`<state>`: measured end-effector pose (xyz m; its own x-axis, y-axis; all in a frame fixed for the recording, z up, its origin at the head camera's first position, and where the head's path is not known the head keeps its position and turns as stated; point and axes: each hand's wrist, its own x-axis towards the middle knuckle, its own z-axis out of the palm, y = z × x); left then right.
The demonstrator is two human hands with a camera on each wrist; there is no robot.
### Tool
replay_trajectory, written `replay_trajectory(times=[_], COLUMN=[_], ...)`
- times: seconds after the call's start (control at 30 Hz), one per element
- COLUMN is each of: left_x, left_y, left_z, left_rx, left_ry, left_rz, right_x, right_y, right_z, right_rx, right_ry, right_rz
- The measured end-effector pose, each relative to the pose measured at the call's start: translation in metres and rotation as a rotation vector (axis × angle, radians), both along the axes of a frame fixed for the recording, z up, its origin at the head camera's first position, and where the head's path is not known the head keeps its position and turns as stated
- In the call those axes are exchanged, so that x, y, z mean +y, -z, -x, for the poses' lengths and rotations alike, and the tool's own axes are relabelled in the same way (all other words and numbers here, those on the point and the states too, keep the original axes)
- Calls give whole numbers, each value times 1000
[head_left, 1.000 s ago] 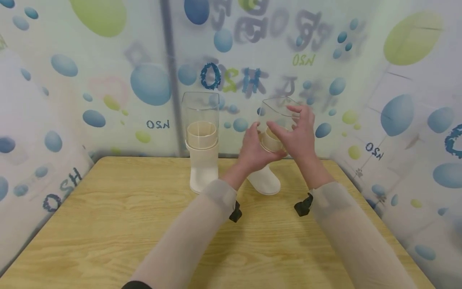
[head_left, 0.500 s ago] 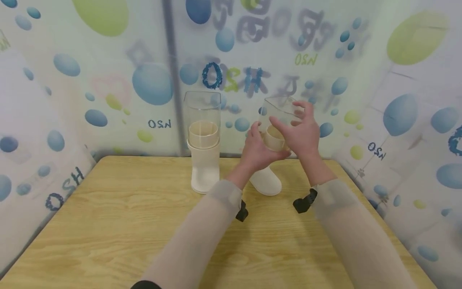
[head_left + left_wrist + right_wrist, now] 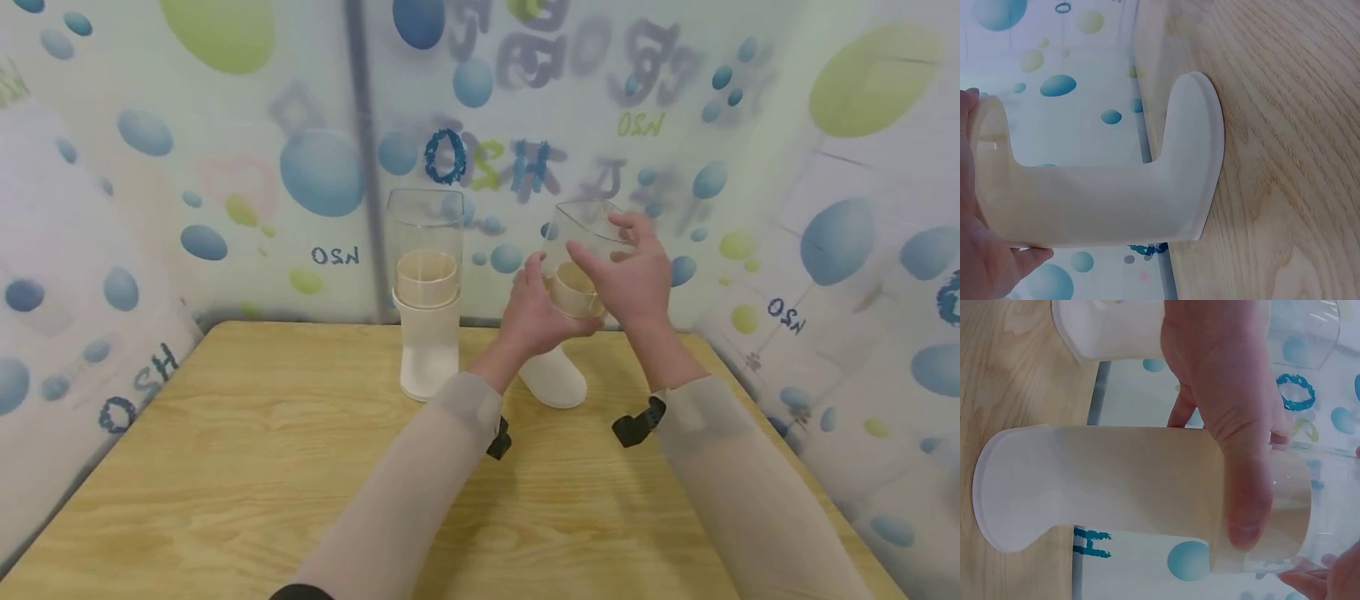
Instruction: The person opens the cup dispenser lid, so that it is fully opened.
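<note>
A white boot-shaped piece [image 3: 555,379] stands on its sole at the table's back right. Its upper end carries a cream ring [image 3: 576,287] and a clear plastic sleeve [image 3: 573,229] that rises above it. My left hand [image 3: 534,317] wraps round the boot's upper end, its thumb [image 3: 1249,519] across the collar. Higher up, my right hand [image 3: 637,275] holds the sleeve's right side; in the right wrist view its fingertips [image 3: 1310,582] pinch the sleeve's edge. To the left stands a matching white boot [image 3: 430,358] with its own upright clear sleeve [image 3: 426,217].
A wooden table [image 3: 300,467] lies under both boots. Behind it hangs a patterned curtain [image 3: 322,175] with blue and green drops, close to the table's back edge. Dark wrist devices [image 3: 636,427] sit below the cuffs.
The view shifts slightly. My right hand has spread and moved a little along the sleeve's right side, while my left hand keeps its hold on the boot. The left boot stays put.
</note>
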<state>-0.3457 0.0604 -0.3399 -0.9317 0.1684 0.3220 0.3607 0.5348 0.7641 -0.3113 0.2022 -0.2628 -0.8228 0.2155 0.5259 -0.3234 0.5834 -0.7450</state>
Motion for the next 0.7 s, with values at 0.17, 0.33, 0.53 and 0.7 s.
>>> replay_trajectory(times=[0.17, 0.33, 0.53, 0.7], left_x=[-4, -6, -7, -8], left_y=[1, 0, -2, -4], left_z=[2, 2, 2, 2], left_rx=[-14, 4, 0, 0], left_ry=[16, 23, 52, 59], left_rz=[-17, 5, 4, 2], right_x=[-4, -3, -1, 1], right_y=[-4, -8, -8, -8], right_z=[-1, -2, -4, -4], right_rx=[13, -41, -13, -37], right_ry=[2, -21, -29, -41], right_rz=[-108, -80, -127, -55])
